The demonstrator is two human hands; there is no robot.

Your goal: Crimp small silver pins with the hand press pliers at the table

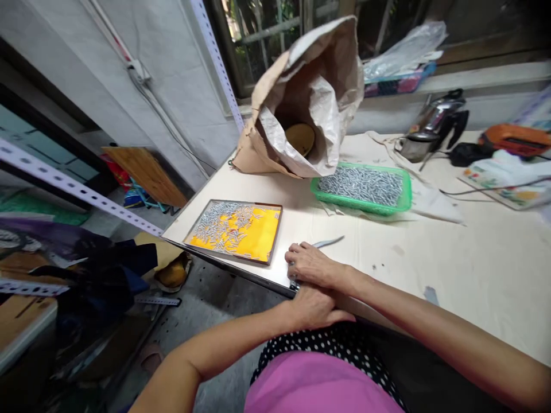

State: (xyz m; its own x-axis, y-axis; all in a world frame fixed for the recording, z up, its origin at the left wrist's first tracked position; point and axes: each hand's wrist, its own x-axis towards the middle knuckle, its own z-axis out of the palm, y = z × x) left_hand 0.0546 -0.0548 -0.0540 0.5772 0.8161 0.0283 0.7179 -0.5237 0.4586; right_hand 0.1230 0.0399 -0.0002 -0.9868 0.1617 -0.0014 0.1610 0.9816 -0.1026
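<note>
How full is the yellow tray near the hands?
Partly full: the yellow tray holds screws scattered over its left half; the right side shows bare yellow.

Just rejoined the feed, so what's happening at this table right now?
A person sits at the table, both hands together at its near edge: right hand on top, left hand beneath. A thin metal tool pokes out past the right hand. A yellow tray and a green basket, both holding metal screws, lie untouched beyond.

Right hand (312, 265) over left hand (314, 310), table edge (275, 279), yellow screw tray (262, 238), green basket (344, 202)
</note>
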